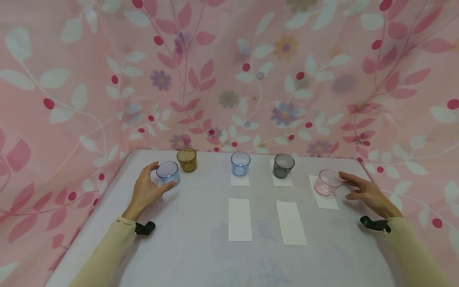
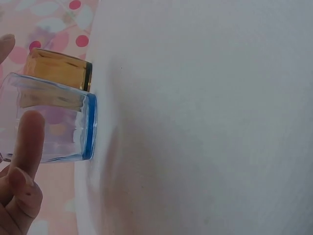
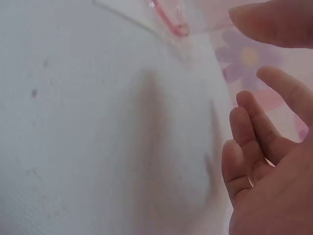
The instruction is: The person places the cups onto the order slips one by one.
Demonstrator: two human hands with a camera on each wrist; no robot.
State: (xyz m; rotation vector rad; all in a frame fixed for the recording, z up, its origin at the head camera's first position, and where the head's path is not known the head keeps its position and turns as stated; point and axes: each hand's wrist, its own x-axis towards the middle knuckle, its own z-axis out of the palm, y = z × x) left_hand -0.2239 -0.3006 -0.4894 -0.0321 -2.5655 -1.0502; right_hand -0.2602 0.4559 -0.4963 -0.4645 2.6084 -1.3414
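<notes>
My left hand [image 1: 148,190] is curled about a clear blue glass [image 1: 167,173], thumb at its near side and a fingertip by the rim. In the left wrist view the thumb [image 2: 29,142] lies across the wall of that glass [image 2: 63,132]. Behind it stands an amber glass [image 1: 187,160]. On the right, a pink glass [image 1: 327,183] stands on a white paper strip [image 1: 327,202]. My right hand [image 1: 369,196] is beside this glass with relaxed, spread fingers and holds nothing; whether a fingertip touches the rim I cannot tell.
A second blue glass [image 1: 240,164] and a grey glass [image 1: 283,166] stand on paper strips at the back. Two bare paper strips, one left [image 1: 240,220] and one right [image 1: 291,223], lie nearer on the white-covered table [image 1: 193,247]. A pink floral cloth [image 1: 229,79] hangs behind.
</notes>
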